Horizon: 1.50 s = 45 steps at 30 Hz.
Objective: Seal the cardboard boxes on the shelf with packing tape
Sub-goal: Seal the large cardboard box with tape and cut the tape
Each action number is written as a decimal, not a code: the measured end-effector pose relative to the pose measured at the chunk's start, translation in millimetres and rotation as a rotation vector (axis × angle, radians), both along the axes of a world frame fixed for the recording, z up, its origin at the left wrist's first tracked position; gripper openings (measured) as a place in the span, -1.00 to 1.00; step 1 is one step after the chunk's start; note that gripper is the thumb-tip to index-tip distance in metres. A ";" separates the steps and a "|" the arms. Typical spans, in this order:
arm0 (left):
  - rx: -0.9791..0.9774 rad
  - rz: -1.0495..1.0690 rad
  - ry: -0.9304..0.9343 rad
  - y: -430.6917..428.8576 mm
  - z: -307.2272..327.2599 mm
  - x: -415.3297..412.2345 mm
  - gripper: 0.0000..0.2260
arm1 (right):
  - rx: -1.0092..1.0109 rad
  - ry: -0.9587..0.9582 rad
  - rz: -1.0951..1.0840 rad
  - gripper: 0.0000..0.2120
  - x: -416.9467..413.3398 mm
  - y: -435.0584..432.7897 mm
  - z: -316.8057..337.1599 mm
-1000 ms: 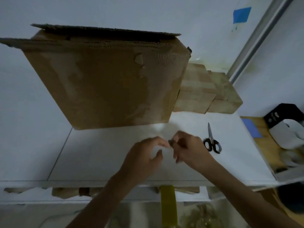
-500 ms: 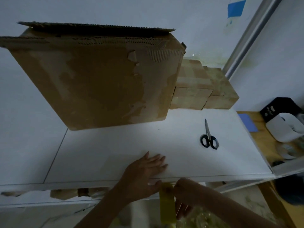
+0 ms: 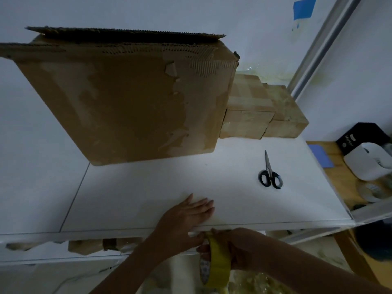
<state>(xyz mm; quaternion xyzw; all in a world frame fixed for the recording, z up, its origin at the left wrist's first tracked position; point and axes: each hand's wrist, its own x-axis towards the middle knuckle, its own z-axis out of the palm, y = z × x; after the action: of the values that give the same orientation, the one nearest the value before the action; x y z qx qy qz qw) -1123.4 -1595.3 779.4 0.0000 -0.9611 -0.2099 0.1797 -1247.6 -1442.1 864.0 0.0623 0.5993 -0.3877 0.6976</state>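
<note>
The left hand [image 3: 189,213] lies flat on the front edge of the white shelf [image 3: 127,198], fingers straight and together, gripping nothing; its thumb drops over the lip toward the tape. Just below that edge the right hand [image 3: 240,248] is wrapped around a roll of yellow packing tape [image 3: 217,264], fingers curled over the outer band. The roll is seen nearly edge-on, so its core shows only as a pale sliver and its lower rim runs out of frame. Whether a loose end of tape has been pulled free is hard to make out in the dim light. At the back of the shelf stands the large cardboard box [image 3: 127,102], its top flaps unsealed and sticking out; the left flap is cut off by the frame, and its front face is scuffed with torn paper. It hides the left part of a stack of small boxes [image 3: 254,109] just beside it at the right, which look wrapped in glossy tape. Black-handled scissors [image 3: 270,175] lie closed on the shelf, well apart from both hands. Under the shelf, cardboard scraps [image 3: 93,246] peek out, mostly hidden. At the far right a black box [image 3: 358,136] and a white object [image 3: 369,166] are cropped and blurred
</note>
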 end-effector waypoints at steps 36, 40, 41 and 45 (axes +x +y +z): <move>-0.191 0.447 0.402 -25.6 61.3 -55.9 -0.38 | -0.177 0.576 0.054 -0.79 -38.8 -31.7 109.2; -0.431 0.387 0.600 -59.0 89.0 -43.3 -0.46 | -0.208 0.710 0.180 -0.75 -35.3 -39.9 120.2; -0.490 0.349 0.648 -65.6 99.6 -38.6 -0.50 | -0.227 0.702 0.192 -0.75 -32.9 -43.6 123.5; -0.629 0.354 0.778 -91.4 138.6 -20.6 -0.61 | -0.342 0.818 0.215 -0.83 -18.1 -67.1 145.6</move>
<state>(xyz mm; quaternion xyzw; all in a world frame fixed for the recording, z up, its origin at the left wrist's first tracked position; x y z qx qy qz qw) -1144.0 -1686.7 918.0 0.0306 -0.8251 0.1376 0.5471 -1265.7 -1509.2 1009.6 -0.2749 0.7560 -0.3991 0.4401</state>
